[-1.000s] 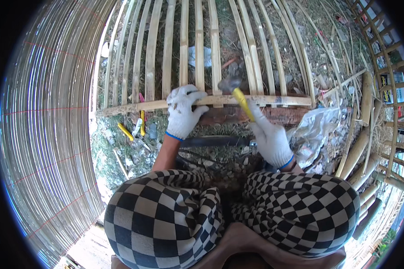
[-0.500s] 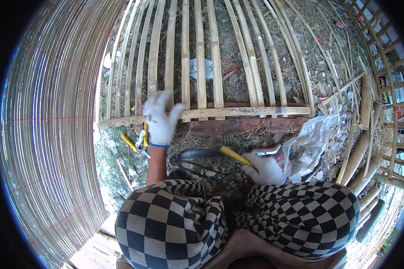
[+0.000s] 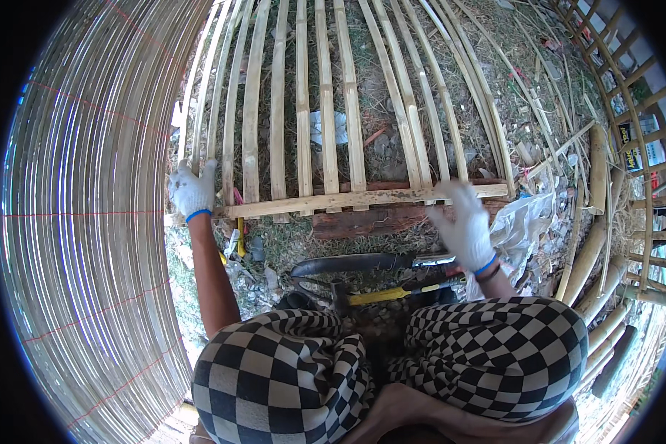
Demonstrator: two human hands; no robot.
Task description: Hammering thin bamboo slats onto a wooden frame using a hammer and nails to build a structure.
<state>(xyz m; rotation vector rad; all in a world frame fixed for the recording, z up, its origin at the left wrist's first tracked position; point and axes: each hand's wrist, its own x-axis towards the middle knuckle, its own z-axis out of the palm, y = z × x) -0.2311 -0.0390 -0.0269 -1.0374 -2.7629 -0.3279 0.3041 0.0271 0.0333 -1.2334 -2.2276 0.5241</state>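
In front of me lies a bamboo slat frame (image 3: pixel 325 200), its long slats running away from me and joined by a crosspiece at the near end. My left hand (image 3: pixel 192 190), in a white glove, is closed around the frame's near left corner. My right hand (image 3: pixel 466 226), gloved too and slightly blurred, is by the right part of the crosspiece with its fingers apart and nothing in them. A hammer (image 3: pixel 381 297) with a yellow handle lies on the ground before my knees. Beyond it is a curved dark blade (image 3: pixel 351 264).
A reddish-brown timber (image 3: pixel 370 222) lies under the near crosspiece. Clear plastic sheeting (image 3: pixel 522 222) is at the right, near bamboo poles (image 3: pixel 587 240) and a lattice (image 3: pixel 647 140). A slatted bamboo screen (image 3: pixel 89 222) rises at the left. A yellow-handled tool (image 3: pixel 240 238) lies near the left corner.
My right hand has let go of the hammer, now on the ground, and moved up to the crosspiece. My left hand has moved left to the frame's corner. The frame's left end has come nearer.
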